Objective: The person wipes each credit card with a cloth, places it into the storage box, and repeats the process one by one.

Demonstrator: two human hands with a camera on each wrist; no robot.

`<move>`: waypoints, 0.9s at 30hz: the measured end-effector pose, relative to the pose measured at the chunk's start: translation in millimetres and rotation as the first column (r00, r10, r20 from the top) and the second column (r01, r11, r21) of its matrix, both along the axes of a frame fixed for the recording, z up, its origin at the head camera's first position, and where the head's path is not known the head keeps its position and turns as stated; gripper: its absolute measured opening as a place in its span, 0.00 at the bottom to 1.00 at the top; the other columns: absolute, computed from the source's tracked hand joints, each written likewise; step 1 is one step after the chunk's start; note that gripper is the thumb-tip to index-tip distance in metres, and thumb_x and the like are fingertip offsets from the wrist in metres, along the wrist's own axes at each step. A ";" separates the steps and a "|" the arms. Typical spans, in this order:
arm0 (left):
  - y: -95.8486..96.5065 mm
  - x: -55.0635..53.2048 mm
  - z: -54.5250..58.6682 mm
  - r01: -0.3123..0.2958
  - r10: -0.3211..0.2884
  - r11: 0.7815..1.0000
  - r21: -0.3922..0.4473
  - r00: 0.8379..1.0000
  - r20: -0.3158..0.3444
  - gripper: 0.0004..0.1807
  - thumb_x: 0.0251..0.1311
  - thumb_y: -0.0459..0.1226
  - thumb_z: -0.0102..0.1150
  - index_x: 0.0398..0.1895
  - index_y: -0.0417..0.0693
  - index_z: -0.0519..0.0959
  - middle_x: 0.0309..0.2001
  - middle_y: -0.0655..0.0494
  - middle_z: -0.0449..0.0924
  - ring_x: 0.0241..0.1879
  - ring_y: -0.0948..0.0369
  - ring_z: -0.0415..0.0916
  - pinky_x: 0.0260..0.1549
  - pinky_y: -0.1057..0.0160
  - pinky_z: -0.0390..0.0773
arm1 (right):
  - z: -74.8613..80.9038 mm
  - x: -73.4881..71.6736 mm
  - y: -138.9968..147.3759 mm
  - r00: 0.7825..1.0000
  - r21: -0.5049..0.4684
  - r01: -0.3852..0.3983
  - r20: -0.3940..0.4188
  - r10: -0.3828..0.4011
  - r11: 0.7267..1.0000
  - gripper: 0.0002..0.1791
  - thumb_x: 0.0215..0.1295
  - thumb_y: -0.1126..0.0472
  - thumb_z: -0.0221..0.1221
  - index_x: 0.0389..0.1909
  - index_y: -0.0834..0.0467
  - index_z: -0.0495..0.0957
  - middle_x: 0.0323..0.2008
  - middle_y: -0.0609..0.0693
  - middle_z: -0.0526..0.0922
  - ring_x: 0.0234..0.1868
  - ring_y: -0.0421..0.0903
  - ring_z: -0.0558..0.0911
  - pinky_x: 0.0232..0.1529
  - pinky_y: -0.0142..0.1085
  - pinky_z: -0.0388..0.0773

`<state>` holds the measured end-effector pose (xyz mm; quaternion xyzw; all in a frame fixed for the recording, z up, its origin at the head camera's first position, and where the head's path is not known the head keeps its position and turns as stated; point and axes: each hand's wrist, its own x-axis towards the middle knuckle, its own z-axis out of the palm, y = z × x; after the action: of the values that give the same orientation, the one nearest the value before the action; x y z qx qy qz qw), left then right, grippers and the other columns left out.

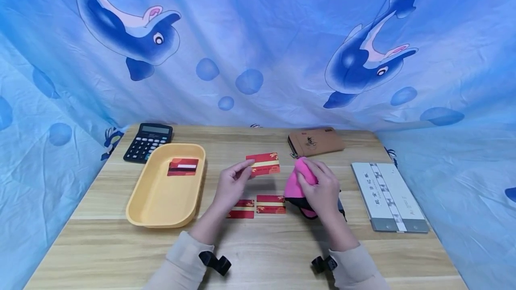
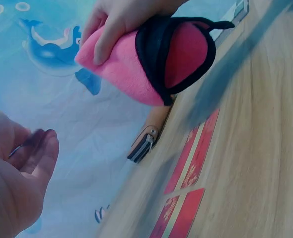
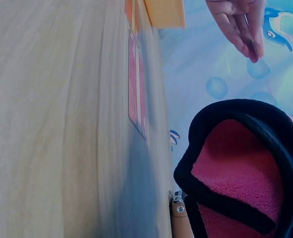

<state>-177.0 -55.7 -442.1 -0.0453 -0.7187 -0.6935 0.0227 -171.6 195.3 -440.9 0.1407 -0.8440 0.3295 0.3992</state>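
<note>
My left hand [image 1: 231,186] pinches a red card with a gold stripe [image 1: 266,164] between thumb and fingers, raised above the table. In the left wrist view that card shows only as a thin edge. My right hand [image 1: 324,188] grips a pink fleece cloth with black edging [image 1: 300,180], bunched up and held above the table. Its black-edged underside [image 3: 236,168] curls into a hollow in the right wrist view. Below and between the hands, two more red cards, a right one [image 1: 271,204] and a left one [image 1: 242,209], lie side by side; my left forearm partly covers the left one.
A yellow tray [image 1: 161,196] at the left holds a red card with a dark stripe [image 1: 182,167]. Behind it is a black calculator [image 1: 150,141]. A brown zip wallet [image 1: 318,142] lies at the back, and a white-and-grey notebook [image 1: 387,196] lies at the right.
</note>
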 end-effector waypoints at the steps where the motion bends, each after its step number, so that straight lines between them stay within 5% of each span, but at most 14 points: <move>1: -1.1 -0.3 0.1 0.006 -0.006 1.000 0.001 1.000 -0.004 0.15 0.74 0.33 0.53 0.58 0.50 0.84 0.53 0.52 0.84 0.42 0.55 0.82 0.43 0.66 0.83 | 0.0 0.7 1.1 1.000 -0.005 0.001 0.012 -0.001 1.000 0.19 0.54 0.63 0.73 0.49 0.61 0.87 0.43 0.56 0.88 0.40 0.52 0.88 0.34 0.49 0.87; 5: -3.4 0.3 0.8 0.024 -0.026 0.999 -0.048 0.999 -0.033 0.20 0.73 0.27 0.48 0.59 0.50 0.83 0.55 0.52 0.83 0.36 0.59 0.76 0.32 0.70 0.78 | -0.8 2.3 4.6 1.000 -0.022 -0.006 0.028 0.007 1.000 0.20 0.54 0.63 0.74 0.49 0.61 0.87 0.44 0.55 0.88 0.42 0.53 0.88 0.37 0.50 0.87; 8: -3.5 -0.4 -0.4 0.016 -0.021 0.996 -0.087 0.998 -0.058 0.20 0.68 0.24 0.54 0.57 0.49 0.84 0.52 0.50 0.85 0.37 0.60 0.78 0.32 0.72 0.79 | -1.0 2.5 6.9 1.000 -0.021 -0.023 0.020 0.023 1.000 0.20 0.54 0.63 0.74 0.49 0.61 0.87 0.44 0.56 0.88 0.42 0.52 0.88 0.38 0.48 0.87; 12: -2.7 -2.0 -1.3 -0.025 0.022 0.999 -0.029 0.996 -0.087 0.12 0.64 0.27 0.64 0.49 0.42 0.87 0.43 0.48 0.88 0.38 0.57 0.83 0.36 0.69 0.84 | -1.1 1.8 8.8 0.999 -0.035 -0.049 -0.002 0.049 0.998 0.20 0.53 0.63 0.74 0.49 0.61 0.87 0.43 0.56 0.88 0.42 0.52 0.88 0.38 0.38 0.87; 18: -3.5 -4.1 -2.4 -0.123 0.121 0.992 -0.006 0.984 -0.128 0.07 0.62 0.32 0.69 0.41 0.37 0.89 0.25 0.54 0.81 0.25 0.62 0.73 0.22 0.73 0.74 | -1.1 0.3 9.7 0.997 -0.058 -0.081 -0.020 0.080 0.995 0.20 0.53 0.64 0.74 0.48 0.61 0.87 0.42 0.56 0.88 0.39 0.51 0.87 0.38 0.26 0.82; 22: -3.8 -6.5 -3.3 -0.153 0.144 0.987 -0.055 0.980 -0.140 0.08 0.63 0.36 0.69 0.35 0.36 0.87 0.34 0.53 0.77 0.33 0.62 0.73 0.29 0.72 0.76 | -1.0 -1.1 9.4 0.995 -0.060 -0.094 -0.031 0.092 0.994 0.20 0.52 0.65 0.74 0.48 0.61 0.87 0.42 0.56 0.88 0.39 0.52 0.87 0.38 0.26 0.83; 27: -1.4 -8.6 -3.6 -0.098 0.100 0.994 0.045 0.994 -0.044 0.08 0.66 0.32 0.64 0.38 0.32 0.85 0.44 0.43 0.83 0.38 0.58 0.85 0.39 0.63 0.87 | -1.0 -3.5 5.4 0.990 -0.074 -0.115 -0.096 0.108 0.991 0.19 0.50 0.66 0.74 0.46 0.62 0.88 0.40 0.56 0.88 0.37 0.52 0.87 0.34 0.31 0.85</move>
<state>-185.6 -57.1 -445.7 -0.0250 -0.7043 -0.7055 0.0745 -175.2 200.7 -441.9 0.1867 -0.8018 0.3776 0.4238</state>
